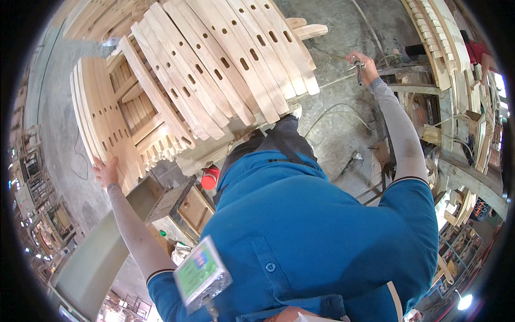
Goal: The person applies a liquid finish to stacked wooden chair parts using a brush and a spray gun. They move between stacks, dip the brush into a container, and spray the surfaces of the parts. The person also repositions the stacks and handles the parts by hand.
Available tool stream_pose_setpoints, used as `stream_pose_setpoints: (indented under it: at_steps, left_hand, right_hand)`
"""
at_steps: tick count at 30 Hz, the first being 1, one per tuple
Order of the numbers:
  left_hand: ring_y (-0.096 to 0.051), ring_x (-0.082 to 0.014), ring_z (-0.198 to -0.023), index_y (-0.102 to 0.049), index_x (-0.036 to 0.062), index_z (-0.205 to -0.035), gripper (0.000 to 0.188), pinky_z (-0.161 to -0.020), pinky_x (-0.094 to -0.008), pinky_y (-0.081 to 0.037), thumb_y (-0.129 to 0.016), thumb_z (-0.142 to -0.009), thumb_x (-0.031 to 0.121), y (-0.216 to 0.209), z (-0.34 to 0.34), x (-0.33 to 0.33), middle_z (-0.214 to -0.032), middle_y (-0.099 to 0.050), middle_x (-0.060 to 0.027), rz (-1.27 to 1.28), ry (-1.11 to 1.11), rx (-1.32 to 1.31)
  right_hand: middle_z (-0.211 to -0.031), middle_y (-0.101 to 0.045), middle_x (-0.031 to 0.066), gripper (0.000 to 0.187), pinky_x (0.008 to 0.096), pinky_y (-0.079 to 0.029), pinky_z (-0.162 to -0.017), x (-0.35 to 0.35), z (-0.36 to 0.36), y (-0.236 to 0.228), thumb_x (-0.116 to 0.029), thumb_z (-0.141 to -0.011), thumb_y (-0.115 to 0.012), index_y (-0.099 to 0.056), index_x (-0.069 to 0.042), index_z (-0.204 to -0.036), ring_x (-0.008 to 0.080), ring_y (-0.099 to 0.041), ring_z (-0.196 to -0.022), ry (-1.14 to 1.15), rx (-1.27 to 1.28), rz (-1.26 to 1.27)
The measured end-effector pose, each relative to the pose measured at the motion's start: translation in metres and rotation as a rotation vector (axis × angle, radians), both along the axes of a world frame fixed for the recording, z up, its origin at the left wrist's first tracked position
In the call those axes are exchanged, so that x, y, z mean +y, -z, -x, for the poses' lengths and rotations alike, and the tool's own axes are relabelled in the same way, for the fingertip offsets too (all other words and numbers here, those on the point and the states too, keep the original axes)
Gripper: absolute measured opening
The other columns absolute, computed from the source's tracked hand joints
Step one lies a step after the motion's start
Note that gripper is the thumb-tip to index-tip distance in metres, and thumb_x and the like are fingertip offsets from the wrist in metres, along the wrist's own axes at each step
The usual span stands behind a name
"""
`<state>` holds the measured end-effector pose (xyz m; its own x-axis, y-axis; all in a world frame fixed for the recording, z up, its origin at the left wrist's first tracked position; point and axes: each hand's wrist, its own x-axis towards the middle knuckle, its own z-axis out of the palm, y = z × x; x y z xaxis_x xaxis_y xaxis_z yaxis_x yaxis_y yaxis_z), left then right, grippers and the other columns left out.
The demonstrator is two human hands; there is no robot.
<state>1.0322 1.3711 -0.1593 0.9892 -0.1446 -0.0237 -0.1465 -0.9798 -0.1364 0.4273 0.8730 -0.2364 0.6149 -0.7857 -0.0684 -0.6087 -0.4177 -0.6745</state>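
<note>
"What's near your left hand [107, 173]?"

"My left hand touches the near end of the slotted boards [105, 121], fingers spread; I can't tell whether it grips them. A red container [210, 178] is to its right."

"And beyond?"

"Past that hand, to its right, more slotted wooden pieces [213, 64] lie in a row. Farther out, my right hand [366, 67] is closed around a metal tool [359, 78], with the row to its left."
</note>
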Motion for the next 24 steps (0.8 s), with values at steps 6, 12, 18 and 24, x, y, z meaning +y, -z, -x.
stream_pose_setpoints:
  at_steps: [6, 12, 18, 24]
  left_hand:
    - [-0.014, -0.04, -0.127, -0.007, 0.0315, -0.137, 0.095, -0.095, -0.0608, -0.018, -0.059, -0.062, 0.06, 0.001, -0.005, 0.007, -0.143, -0.007, -0.014, 0.006, 0.01, 0.021]
    - [-0.016, -0.0399, -0.127, -0.013, 0.026, -0.137, 0.095, -0.096, -0.0584, -0.018, -0.051, -0.062, 0.07, -0.002, -0.016, 0.008, -0.141, -0.012, -0.015, 0.032, 0.007, 0.034]
    - [-0.019, -0.0399, -0.126, -0.018, 0.023, -0.137, 0.093, -0.099, -0.0562, -0.016, -0.039, -0.064, 0.077, -0.008, -0.015, -0.009, -0.14, -0.017, -0.0154, 0.108, -0.161, 0.013]
    - [-0.03, -0.0382, -0.121, -0.026, 0.0147, -0.134, 0.086, -0.099, -0.0544, -0.017, -0.033, -0.071, 0.073, -0.024, -0.023, -0.011, -0.134, -0.03, -0.0171, 0.271, -0.301, -0.049]
  right_hand:
    - [-0.098, -0.053, 0.0155, 0.042, 0.0406, -0.038, -0.085, 0.007, -0.001, -0.011, 0.007, -0.059, -0.055, -0.05, -0.005, -0.099, 0.0331, -0.05, -0.095, -0.284, 0.119, 0.273]
    - [-0.094, -0.05, 0.0165, 0.038, 0.0405, -0.036, -0.081, 0.028, 0.021, -0.041, -0.013, -0.067, -0.063, -0.045, -0.001, -0.099, 0.0329, -0.046, -0.094, -0.266, 0.607, 0.285]
    - [-0.086, -0.057, 0.0161, 0.064, 0.041, -0.042, -0.07, 0.059, 0.057, -0.061, -0.049, -0.065, -0.068, -0.043, 0.001, -0.098, 0.0356, -0.055, -0.081, -0.007, 0.674, 0.329]
    - [-0.078, -0.056, 0.0124, 0.05, 0.0368, -0.042, -0.062, 0.082, 0.065, -0.06, -0.042, -0.074, -0.063, -0.045, 0.001, -0.093, 0.0244, -0.056, -0.07, 0.258, 0.499, 0.116]
